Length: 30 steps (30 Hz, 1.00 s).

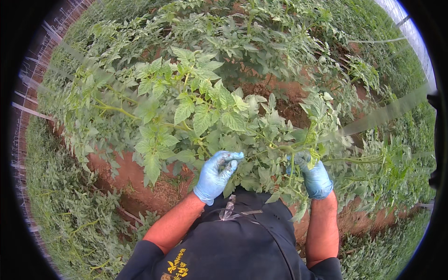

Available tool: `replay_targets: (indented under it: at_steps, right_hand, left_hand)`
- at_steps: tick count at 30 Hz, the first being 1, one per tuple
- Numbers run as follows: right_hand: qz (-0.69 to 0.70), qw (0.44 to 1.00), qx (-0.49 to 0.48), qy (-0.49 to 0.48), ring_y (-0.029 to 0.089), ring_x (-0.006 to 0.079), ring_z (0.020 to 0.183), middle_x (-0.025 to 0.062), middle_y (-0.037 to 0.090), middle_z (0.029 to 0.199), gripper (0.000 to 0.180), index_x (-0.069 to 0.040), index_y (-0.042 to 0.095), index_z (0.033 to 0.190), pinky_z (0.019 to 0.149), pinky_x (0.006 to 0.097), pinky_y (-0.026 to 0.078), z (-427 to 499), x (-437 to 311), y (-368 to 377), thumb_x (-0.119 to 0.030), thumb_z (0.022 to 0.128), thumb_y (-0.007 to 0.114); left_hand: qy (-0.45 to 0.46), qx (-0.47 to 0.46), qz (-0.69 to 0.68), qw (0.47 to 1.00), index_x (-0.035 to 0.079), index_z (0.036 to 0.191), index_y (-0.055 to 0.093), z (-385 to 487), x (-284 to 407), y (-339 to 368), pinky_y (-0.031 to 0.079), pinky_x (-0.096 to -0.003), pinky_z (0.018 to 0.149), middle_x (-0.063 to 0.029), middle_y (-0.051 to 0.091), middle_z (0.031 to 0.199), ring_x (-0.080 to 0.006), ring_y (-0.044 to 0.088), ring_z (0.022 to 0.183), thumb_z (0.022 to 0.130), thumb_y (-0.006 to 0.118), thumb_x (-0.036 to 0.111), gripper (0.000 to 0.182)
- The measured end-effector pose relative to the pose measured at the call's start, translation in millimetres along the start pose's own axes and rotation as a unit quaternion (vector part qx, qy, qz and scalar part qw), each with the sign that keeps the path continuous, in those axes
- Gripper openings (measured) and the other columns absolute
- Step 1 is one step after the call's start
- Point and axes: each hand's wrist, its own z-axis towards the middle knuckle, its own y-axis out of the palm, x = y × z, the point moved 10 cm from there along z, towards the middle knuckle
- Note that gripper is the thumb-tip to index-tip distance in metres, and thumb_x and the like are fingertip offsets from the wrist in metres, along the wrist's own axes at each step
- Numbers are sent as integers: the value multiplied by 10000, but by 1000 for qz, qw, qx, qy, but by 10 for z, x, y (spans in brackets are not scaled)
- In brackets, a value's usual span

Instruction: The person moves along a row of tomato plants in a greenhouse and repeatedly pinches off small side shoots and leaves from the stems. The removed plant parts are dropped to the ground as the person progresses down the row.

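Observation:
Tomato plants (203, 115) with light green serrated leaves stand in front of me. My left hand (217, 171), in a blue glove with dark stains at the fingertips, is raised beside the leaves, its thumb and forefinger curled towards each other; whether something thin is between them cannot be told. Among the stems at the right is my right hand (312, 173), also blue-gloved, its fingers partly hidden behind a green tomato stem (287, 148) and small leaves. Its hold on the stem is unclear.
Pale translucent straps (385, 112) cross above the plants at the right and upper left. Reddish soil (129, 178) shows between the rows. More tomato rows (52, 196) lie on both sides. A dark cord (276, 241) runs down my dark shirt.

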Motion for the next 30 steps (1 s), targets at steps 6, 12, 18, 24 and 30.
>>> replay_targets:
  at_steps: [6,12,18,24,30]
  right_hand:
    - [-10,1000,-8,9,670,118,1001,31,759,1084,164,-57,742,1170,914,308,545,-9,67,64,-67,1021,676]
    - [-111,990,-79,20,664,104,943,2,731,1027,176,-44,729,1147,881,287,530,-144,226,369,-36,1020,608]
    - [-575,785,-222,57,735,337,1081,177,773,1141,451,-140,702,1348,965,428,560,-541,829,886,-446,1021,655]
    - [-596,776,-205,9,711,423,1061,231,759,1089,498,-80,693,1319,934,500,553,-397,891,1075,-472,1019,627]
    - [-590,785,-190,-11,706,441,1022,253,747,1037,479,-40,703,1207,903,520,550,-406,826,1137,-473,1017,624]
  left_hand:
    - [-120,304,137,935,23,1197,736,-391,-314,-1515,551,-316,862,-64,748,1096,-155,684,928,1033,726,269,296]
    - [-321,111,465,818,7,1234,712,290,-732,-1758,553,-429,940,-196,753,1157,-346,725,1035,962,718,562,618]
    - [-285,69,500,815,28,1236,720,515,-1185,-1747,549,-485,911,-228,760,1108,-407,725,1022,990,685,472,508]
    - [-305,42,412,858,30,1132,758,327,-1497,-1747,552,-456,861,-196,772,999,-325,735,884,977,693,438,441]
    - [-267,35,385,883,17,1189,737,251,-1476,-1720,544,-466,925,-225,763,1143,-403,712,1053,966,650,399,451]
